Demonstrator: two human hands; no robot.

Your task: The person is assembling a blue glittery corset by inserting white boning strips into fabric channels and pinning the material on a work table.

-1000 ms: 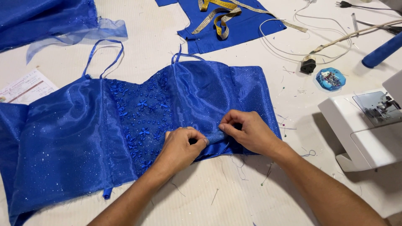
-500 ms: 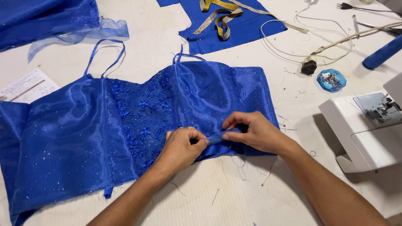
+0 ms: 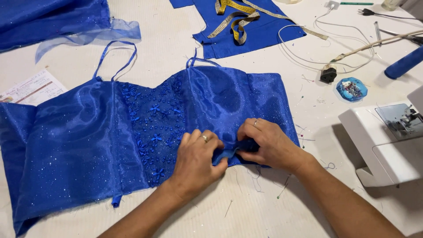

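At the far left edge of the white worktop, a printed paper sheet lies partly under the spread blue bodice, and a heap of blue tulle sits above it in the corner. Across the middle lies the bodice itself, flat, its shiny glittered panels to either side of a centre panel stitched with small blue flowers; two thin shoulder straps loop upward from its top edge. Near the bodice's lower hem the left hand, wearing a ring, presses down on the fabric with its fingers curled, pinching a fold of the hem. Just beside it, touching the same fold, the right hand, also ringed, has its grip closed on the blue hem fabric, thumb tucked under. Between the two hands the cloth bunches into a small ridge. Loose pins and thread scraps lie on the worktop below the hem. Above the bodice a flat piece of blue cloth carries a coiled yellow tape measure. Further right, white and beige cords trail past a dark plug, and a small blue pin box sits near them. A blue roll lies at the upper right, and a white sewing machine stands at the right edge, well apart from the hands.
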